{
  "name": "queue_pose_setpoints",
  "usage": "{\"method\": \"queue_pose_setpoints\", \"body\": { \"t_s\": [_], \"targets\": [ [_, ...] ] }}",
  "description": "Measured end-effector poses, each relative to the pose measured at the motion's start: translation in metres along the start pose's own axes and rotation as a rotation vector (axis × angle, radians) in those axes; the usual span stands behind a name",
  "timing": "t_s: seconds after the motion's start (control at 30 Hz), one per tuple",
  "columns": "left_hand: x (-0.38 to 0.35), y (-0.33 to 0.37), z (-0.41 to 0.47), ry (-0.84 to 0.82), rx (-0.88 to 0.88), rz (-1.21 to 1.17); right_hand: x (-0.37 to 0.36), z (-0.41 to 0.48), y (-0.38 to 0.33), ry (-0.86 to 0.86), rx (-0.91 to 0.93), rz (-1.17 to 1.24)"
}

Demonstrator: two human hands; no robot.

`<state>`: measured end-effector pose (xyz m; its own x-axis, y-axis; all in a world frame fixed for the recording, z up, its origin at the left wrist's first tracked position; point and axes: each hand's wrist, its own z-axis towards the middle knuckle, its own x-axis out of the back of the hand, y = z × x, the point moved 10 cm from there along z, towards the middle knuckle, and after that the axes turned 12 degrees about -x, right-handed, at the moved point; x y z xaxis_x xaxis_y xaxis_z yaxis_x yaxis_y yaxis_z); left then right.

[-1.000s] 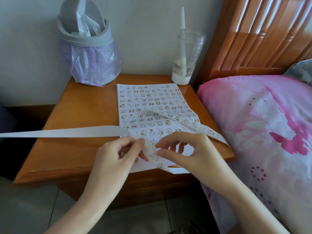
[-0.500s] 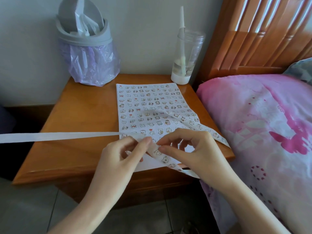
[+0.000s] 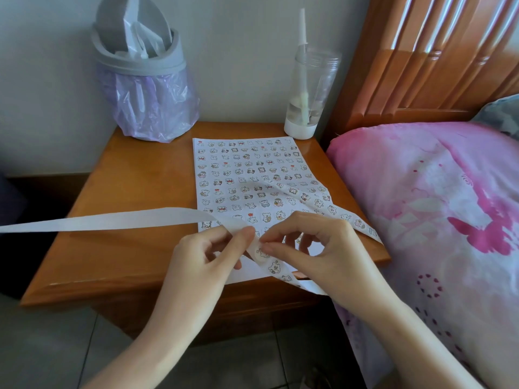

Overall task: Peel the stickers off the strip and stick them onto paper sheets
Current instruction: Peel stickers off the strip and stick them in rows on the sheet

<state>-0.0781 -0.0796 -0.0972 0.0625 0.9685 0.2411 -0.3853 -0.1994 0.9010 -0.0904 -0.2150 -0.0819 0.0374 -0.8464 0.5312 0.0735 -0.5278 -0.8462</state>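
Nearest the nightstand's (image 3: 134, 192) front edge, the left hand (image 3: 202, 256) pinches the strip (image 3: 112, 220) between thumb and forefinger, while the right hand (image 3: 314, 248) pinches a round sticker (image 3: 259, 252) on it. The strip's blank end trails left; its printed end crosses the paper sheet (image 3: 247, 169), which lies flat, toward the bed (image 3: 435, 192). Behind stand 1 bin (image 3: 140, 66) and 1 bottle (image 3: 309, 88)

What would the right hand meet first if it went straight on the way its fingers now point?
The right hand points left. First in line is the round sticker that its fingers pinch on the strip; right behind it comes the left hand. Depth is unclear.
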Motion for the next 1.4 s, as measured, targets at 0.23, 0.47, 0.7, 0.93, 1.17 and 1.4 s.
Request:
{"method": "queue_pose_setpoints", "body": {
  "t_s": [0.23,0.47,0.7,0.93,1.17,1.4],
  "targets": [
    [0.000,-0.003,0.000,0.009,0.033,-0.060,0.000,0.000,-0.001,0.008,0.004,-0.011],
    [-0.003,-0.005,0.001,-0.020,0.069,-0.083,0.004,-0.002,-0.007,0.061,0.070,-0.045],
    [-0.002,0.006,0.001,-0.018,-0.004,-0.036,0.003,-0.002,-0.006,0.036,0.055,-0.019],
    [-0.001,0.005,0.001,-0.030,-0.016,-0.009,0.002,0.000,-0.002,0.032,0.004,-0.006],
    [-0.002,0.001,0.002,-0.030,0.004,0.019,0.000,-0.002,-0.007,0.062,0.066,-0.110],
    [-0.001,-0.004,0.003,-0.034,-0.008,0.030,0.012,0.001,-0.005,0.022,0.018,0.031]
  ]
}}
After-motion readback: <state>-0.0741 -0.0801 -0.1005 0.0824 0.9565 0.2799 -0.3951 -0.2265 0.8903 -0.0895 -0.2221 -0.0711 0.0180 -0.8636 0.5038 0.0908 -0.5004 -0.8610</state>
